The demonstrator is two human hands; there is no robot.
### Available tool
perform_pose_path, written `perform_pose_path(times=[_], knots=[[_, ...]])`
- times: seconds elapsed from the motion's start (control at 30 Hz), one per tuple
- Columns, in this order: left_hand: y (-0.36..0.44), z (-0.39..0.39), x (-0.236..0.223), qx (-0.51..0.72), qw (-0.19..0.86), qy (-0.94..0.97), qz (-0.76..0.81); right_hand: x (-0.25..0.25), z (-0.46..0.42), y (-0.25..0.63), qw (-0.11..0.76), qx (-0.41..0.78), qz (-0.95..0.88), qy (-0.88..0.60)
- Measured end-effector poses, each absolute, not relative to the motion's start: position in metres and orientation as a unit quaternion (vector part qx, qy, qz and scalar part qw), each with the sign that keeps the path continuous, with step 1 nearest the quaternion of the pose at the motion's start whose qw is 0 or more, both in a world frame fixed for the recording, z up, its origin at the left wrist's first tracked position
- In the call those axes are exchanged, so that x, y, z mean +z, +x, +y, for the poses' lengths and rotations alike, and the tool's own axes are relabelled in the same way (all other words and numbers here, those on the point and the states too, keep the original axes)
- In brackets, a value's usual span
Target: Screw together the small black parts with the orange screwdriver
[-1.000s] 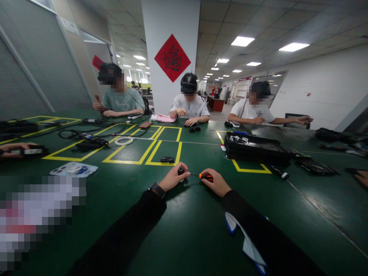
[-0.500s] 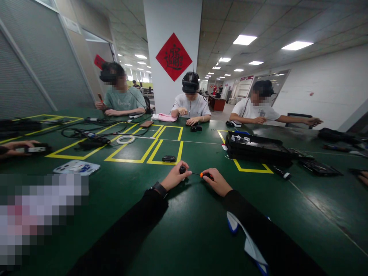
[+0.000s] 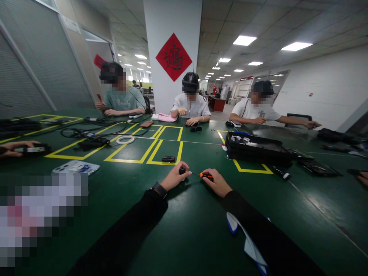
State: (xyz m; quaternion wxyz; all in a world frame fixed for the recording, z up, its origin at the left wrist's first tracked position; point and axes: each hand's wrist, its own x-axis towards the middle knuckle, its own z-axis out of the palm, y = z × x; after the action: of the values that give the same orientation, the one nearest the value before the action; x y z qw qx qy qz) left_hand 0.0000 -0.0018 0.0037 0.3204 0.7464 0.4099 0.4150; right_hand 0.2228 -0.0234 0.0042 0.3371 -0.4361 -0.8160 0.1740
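Green covers the counter [image 3: 195, 230], wide and faintly shiny, and a pale pillar [image 3: 172, 19] rises beyond it, behind and left of the black tray [image 3: 267, 141]. One person [image 3: 255, 111] in white sits just behind the tray; another in white [image 3: 191, 105] and one in green [image 3: 122, 99] sit farther left of it. Yellow tape [image 3: 123, 159] marks boxes mostly to the tray's left, with tangled cables [image 3: 71, 132] lying among them. Something blue and white [image 3: 253, 247] lies nearer than the tray, partly hidden by a black sleeve [image 3: 264, 226].

Left of the tray and nearer, the left hand [image 3: 173, 179] has its fingers closed round a dark part [image 3: 182, 170], too covered to make out fully. Between that hand and the tray, the right hand [image 3: 217, 183] grips the orange-and-black handle of a screwdriver [image 3: 206, 176], whose thin shaft reaches across to the left fingertips. A white coil [image 3: 125, 140] rests well left of the tray, and a small black block [image 3: 168, 159] sits closer to it, within tape.
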Motion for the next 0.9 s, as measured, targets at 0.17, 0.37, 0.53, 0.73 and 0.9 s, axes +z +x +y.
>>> perform_pose_path(times=[0.17,0.37,0.53,0.73,0.9], knots=[[-0.0003,-0.0021,0.0042,0.417,0.323,0.747,0.404,0.0041,-0.0218,0.2224,0.342,0.170,-0.815,-0.435],[0.0005,-0.0023,0.0043,0.423,0.330,0.744,0.398,0.0068,-0.0220,0.2226,0.346,0.157,-0.823,-0.423],[0.0002,-0.0023,0.0043,0.420,0.333,0.741,0.404,0.0108,-0.0250,0.2232,0.350,0.174,-0.813,-0.432],[0.0004,-0.0041,0.0070,0.426,0.329,0.739,0.403,0.0123,-0.0255,0.2229,0.347,0.231,-0.785,-0.458],[0.0006,-0.0045,0.0070,0.425,0.336,0.733,0.411,0.0079,-0.0209,0.2226,0.348,0.184,-0.800,-0.453]])
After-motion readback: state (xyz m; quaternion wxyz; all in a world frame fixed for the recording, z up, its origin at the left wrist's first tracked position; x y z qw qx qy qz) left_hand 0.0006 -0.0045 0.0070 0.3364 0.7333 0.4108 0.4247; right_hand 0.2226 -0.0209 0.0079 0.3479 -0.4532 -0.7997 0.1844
